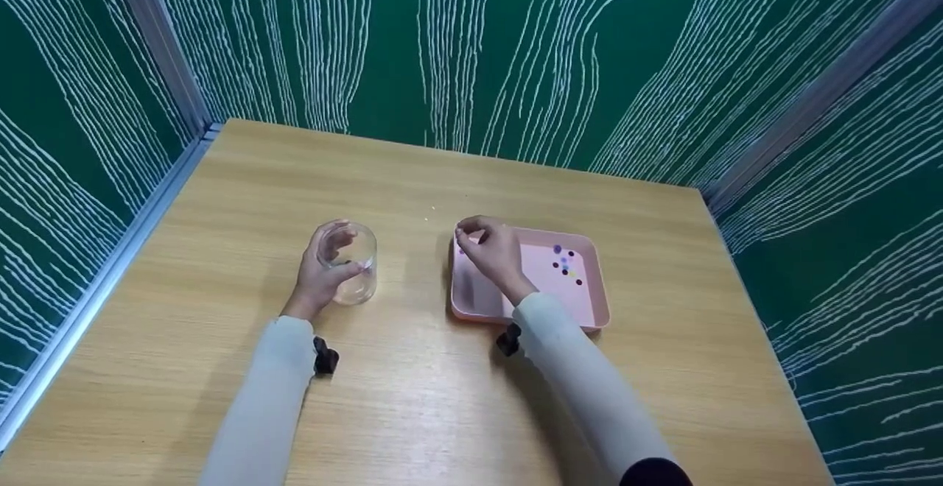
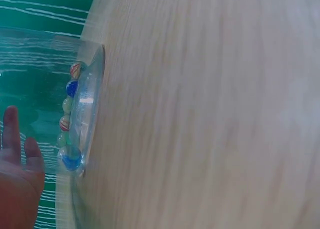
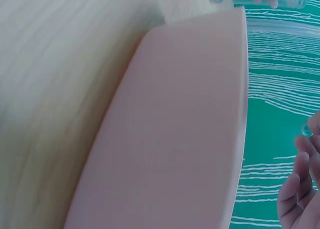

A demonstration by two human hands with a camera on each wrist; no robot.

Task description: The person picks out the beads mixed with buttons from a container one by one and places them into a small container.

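My left hand point(image 1: 318, 278) grips a clear glass jar point(image 1: 356, 291) that stands upright on the table. In the left wrist view, several marbles point(image 2: 71, 88) lie along the bottom of the jar, some blue, some with red swirls, some pale green. Over the far left part of a pink tray point(image 1: 482, 302) is my right hand point(image 1: 497, 254). Its thumb and finger pinch a small clear marble point(image 3: 307, 129), best seen in the right wrist view. Several small marbles point(image 1: 565, 261), dark, purple, blue and yellowish, lie in the tray's right half.
The wooden table point(image 1: 412, 383) is bounded by green walls point(image 1: 390, 66) with white wavy lines at the back and sides. Tiny pale specks point(image 1: 429, 213) show on the table between jar and tray. Metal posts point(image 1: 158, 37) stand at the corners.
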